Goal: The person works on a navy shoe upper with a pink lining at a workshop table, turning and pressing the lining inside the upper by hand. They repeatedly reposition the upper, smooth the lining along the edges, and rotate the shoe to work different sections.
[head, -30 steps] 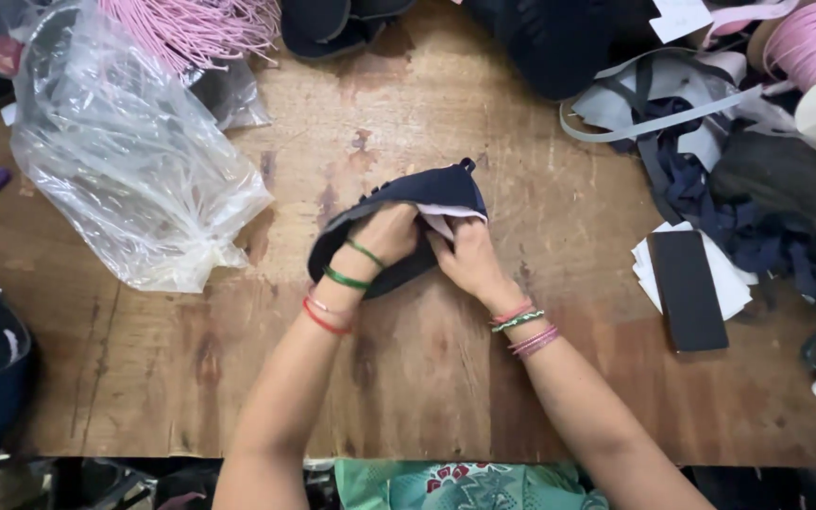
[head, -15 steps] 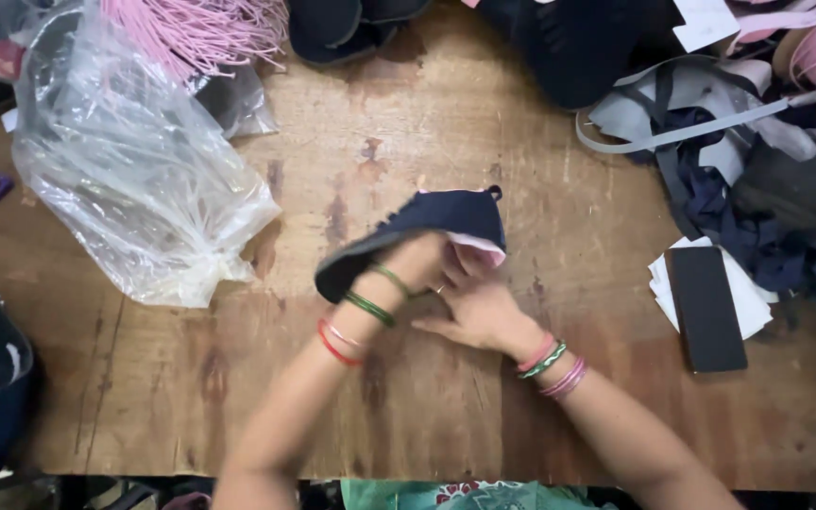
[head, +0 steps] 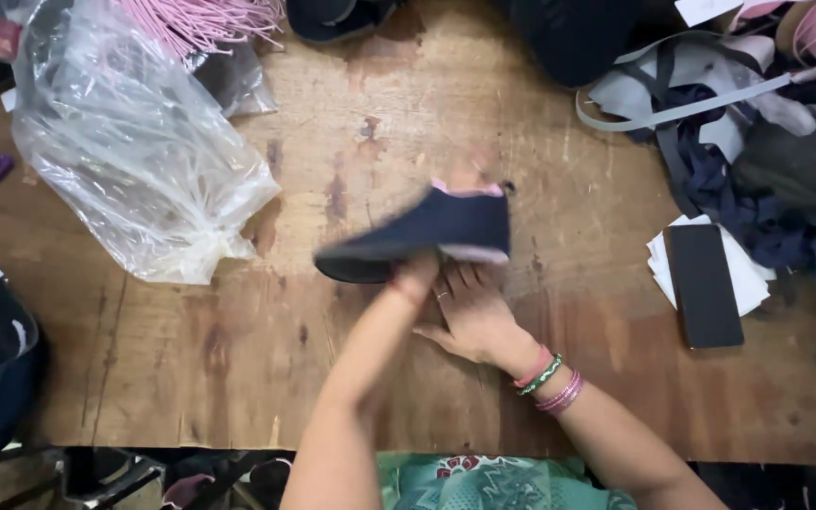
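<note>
Worn wooden tabletop (head: 238, 378) fills most of the shot, and right at its centre sits a dark navy shoe upper (head: 422, 236) with a pink lining edge, lifted a bit off the wood, long axis running left-right with the toe toward the left. Both hands come up from the lower middle: left hand (head: 415, 276) is blurry but looks pinched on its lower edge, right hand (head: 469, 312) spread flat just underneath, fingers apart, gripping nothing. Further out, a crumpled clear plastic bag (head: 134, 161) sits upper left and a black phone (head: 703, 283) on white paper far right.

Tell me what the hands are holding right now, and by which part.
A dark navy shoe upper with pink lining, held from underneath: left hand at its lower edge, right hand open just below it.
</note>
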